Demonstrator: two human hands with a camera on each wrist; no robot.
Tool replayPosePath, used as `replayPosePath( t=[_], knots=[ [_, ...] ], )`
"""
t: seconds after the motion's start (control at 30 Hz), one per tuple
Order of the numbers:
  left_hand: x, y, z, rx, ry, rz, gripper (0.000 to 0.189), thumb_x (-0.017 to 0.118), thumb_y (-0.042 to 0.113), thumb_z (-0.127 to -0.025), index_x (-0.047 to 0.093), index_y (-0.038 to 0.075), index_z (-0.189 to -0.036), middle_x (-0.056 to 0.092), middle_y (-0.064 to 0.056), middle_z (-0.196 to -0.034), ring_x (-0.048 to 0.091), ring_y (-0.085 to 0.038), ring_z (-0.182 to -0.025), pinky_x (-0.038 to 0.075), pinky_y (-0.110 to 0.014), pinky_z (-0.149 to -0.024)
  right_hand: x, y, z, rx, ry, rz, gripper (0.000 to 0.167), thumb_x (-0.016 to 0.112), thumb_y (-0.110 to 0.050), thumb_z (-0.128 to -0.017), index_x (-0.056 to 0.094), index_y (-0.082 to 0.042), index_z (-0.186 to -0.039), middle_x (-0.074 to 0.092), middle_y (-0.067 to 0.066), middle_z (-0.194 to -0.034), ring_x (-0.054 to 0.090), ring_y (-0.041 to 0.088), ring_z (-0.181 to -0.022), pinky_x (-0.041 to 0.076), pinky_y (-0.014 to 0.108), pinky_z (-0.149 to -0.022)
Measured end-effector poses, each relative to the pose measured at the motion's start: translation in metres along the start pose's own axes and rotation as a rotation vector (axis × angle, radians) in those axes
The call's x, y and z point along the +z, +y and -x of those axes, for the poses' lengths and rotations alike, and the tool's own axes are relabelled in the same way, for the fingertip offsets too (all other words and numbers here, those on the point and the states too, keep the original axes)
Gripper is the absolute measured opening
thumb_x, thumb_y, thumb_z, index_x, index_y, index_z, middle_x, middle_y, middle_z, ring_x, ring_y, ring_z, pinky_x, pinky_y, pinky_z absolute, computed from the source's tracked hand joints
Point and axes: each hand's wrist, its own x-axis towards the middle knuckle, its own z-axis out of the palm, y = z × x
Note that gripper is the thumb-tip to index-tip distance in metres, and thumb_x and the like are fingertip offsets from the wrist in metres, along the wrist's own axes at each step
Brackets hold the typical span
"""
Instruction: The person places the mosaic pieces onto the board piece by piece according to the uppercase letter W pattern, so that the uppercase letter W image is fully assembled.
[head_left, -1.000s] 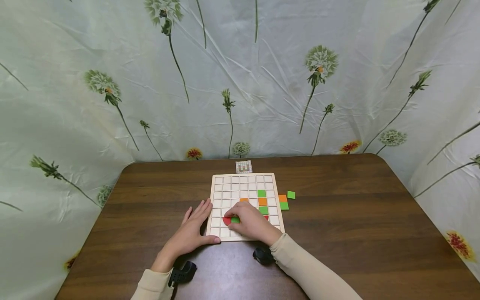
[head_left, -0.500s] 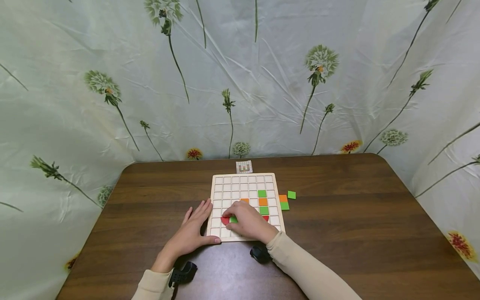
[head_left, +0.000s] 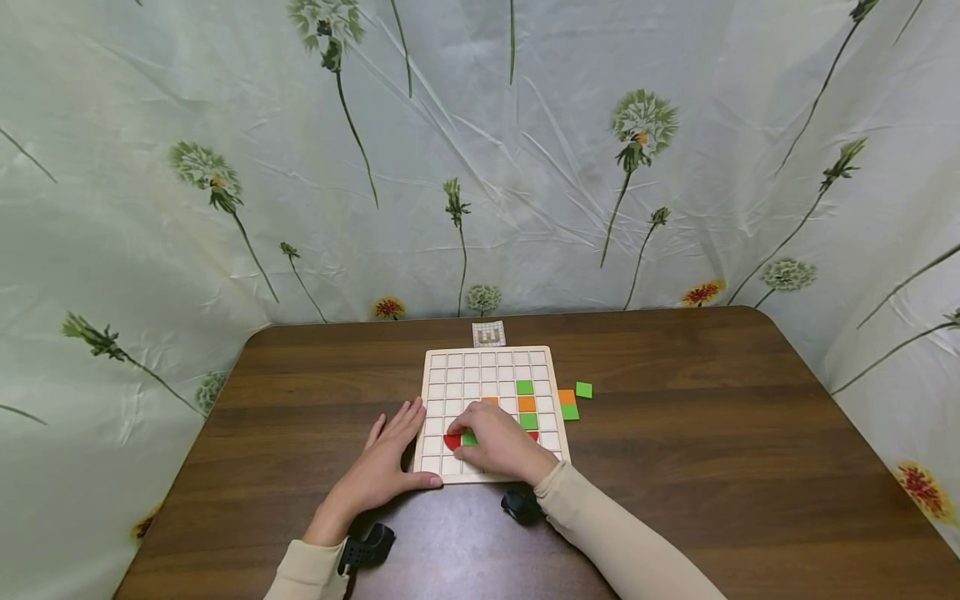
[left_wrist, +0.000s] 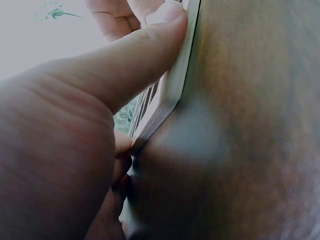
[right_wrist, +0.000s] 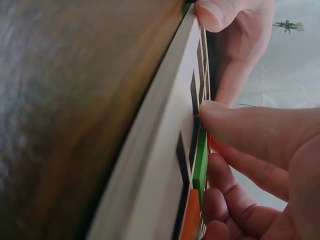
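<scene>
A square wooden grid board (head_left: 454,372) lies on the table. My left hand (head_left: 386,454) rests at its left side, fingers spread along that edge and thumb on the near left corner; the left wrist view shows this thumb (left_wrist: 145,52) on the rim. My right hand (head_left: 498,442) reaches over the lower part of the board and pinches a red tile with a rounded corner (head_left: 451,442) between thumb and forefinger. Just right of that tile a green tile (head_left: 468,438) is partly covered by the hand. In the right wrist view the right thumb (right_wrist: 225,117) is low over the cells.
Green tile (head_left: 524,387) and orange tile (head_left: 527,404) sit in the board's right-hand columns, with more partly hidden under my right hand. Right of the board lie a loose orange tile (head_left: 566,397) and green tiles (head_left: 583,390). A small pattern card (head_left: 488,334) lies behind the board.
My right hand shifted slightly left with the red tile, then a touch back to the right. The left hand has stayed in place.
</scene>
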Motion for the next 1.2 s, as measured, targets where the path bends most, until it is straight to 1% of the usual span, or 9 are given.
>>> replayPosePath(
  t=[0.3,0.43,0.63,0.73,0.87,0.97,1.07,1.2],
  knots=[
    [0.0,-0.001,0.0,0.005,0.005,-0.001,0.114,0.079,0.059,-0.078,0.022,0.001,-0.159,0.014,-0.01,-0.167,0.009,-0.029,-0.154,-0.003,-0.057,-0.119,0.0,0.002,-0.002,0.002,0.011,0.0,0.016,0.078,-0.014,-0.086,0.078,-0.009,-0.101,0.07,-0.003,-0.093,0.056,0.012,-0.086,0.047,0.027,-0.081],
    [0.0,-0.001,0.0,0.004,0.004,-0.008,0.114,0.079,0.059,-0.078,0.022,0.001,-0.159,0.014,-0.011,-0.167,0.008,-0.029,-0.154,-0.003,-0.057,-0.119,-0.001,0.002,-0.001,0.004,0.011,-0.002,0.017,0.078,-0.015,-0.086,0.078,-0.009,-0.101,0.07,-0.003,-0.093,0.056,0.012,-0.088,0.047,0.028,-0.083],
    [0.0,-0.001,0.0,-0.009,-0.015,-0.005,0.115,0.078,0.06,-0.078,0.02,0.002,-0.159,0.012,-0.01,-0.167,0.007,-0.028,-0.154,-0.004,-0.056,-0.119,-0.009,0.003,0.004,0.019,0.041,-0.045,0.024,0.077,-0.013,-0.085,0.077,-0.007,-0.108,0.072,0.001,-0.102,0.059,0.018,-0.094,0.049,0.032,-0.086],
    [0.0,-0.001,-0.001,-0.013,-0.018,-0.001,0.115,0.078,0.06,-0.078,0.02,0.002,-0.159,0.012,-0.009,-0.167,0.006,-0.028,-0.154,-0.004,-0.056,-0.119,-0.017,0.007,0.01,0.047,0.063,-0.093,0.026,0.076,-0.013,-0.086,0.076,-0.006,-0.112,0.071,0.003,-0.107,0.06,0.021,-0.098,0.05,0.035,-0.086],
    [0.0,-0.001,-0.001,-0.017,-0.019,0.002,0.116,0.079,0.059,-0.078,0.019,0.003,-0.16,0.011,-0.009,-0.167,0.006,-0.027,-0.155,-0.004,-0.055,-0.12,-0.029,0.014,0.018,0.088,0.1,-0.136,0.026,0.076,-0.014,-0.089,0.075,-0.006,-0.114,0.069,0.005,-0.107,0.06,0.024,-0.099,0.05,0.04,-0.085],
    [0.0,-0.001,-0.001,-0.019,-0.019,0.002,0.116,0.079,0.06,-0.078,0.019,0.004,-0.16,0.011,-0.008,-0.167,0.006,-0.027,-0.155,-0.004,-0.055,-0.12,-0.036,0.022,0.025,0.111,0.136,-0.141,0.026,0.076,-0.013,-0.089,0.075,-0.006,-0.114,0.069,0.006,-0.107,0.06,0.025,-0.096,0.05,0.039,-0.082],
    [0.0,-0.001,-0.001,-0.019,-0.02,0.0,0.117,0.079,0.06,-0.077,0.018,0.003,-0.16,0.011,-0.008,-0.167,0.006,-0.027,-0.155,-0.004,-0.055,-0.12,-0.043,0.031,0.032,0.146,0.159,-0.132,0.025,0.076,-0.014,-0.09,0.075,-0.008,-0.114,0.069,0.004,-0.108,0.059,0.024,-0.095,0.049,0.038,-0.081],
    [0.0,0.0,-0.001,-0.015,-0.012,0.003,0.116,0.08,0.058,-0.078,0.02,0.003,-0.159,0.012,-0.009,-0.167,0.007,-0.028,-0.154,-0.004,-0.056,-0.119,-0.053,0.043,0.042,0.193,0.18,-0.112,0.027,0.076,-0.016,-0.09,0.074,-0.009,-0.116,0.069,0.004,-0.109,0.059,0.023,-0.097,0.049,0.039,-0.083]
  ],
)
